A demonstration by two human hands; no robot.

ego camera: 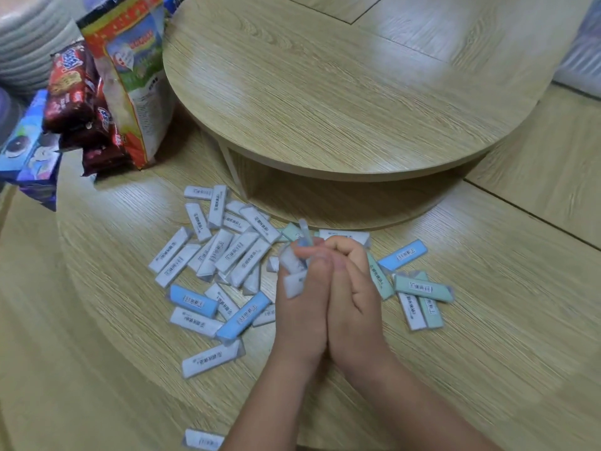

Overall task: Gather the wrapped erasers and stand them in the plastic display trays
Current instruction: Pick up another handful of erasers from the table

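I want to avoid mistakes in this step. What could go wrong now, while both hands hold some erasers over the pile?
1. The held erasers stick out unevenly between the left hand and right hand; one may slip out.
2. No display tray is in view, so the carry could be long.
3. The stray eraser near the bottom edge lies apart from the pile and may be forgotten.

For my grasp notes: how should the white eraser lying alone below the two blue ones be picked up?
Pinch the white eraser across its long sides at mid-length, coming from above. It lies flat, apart from the pile, with both long sides clear; its ends are narrower and offer less to hold.
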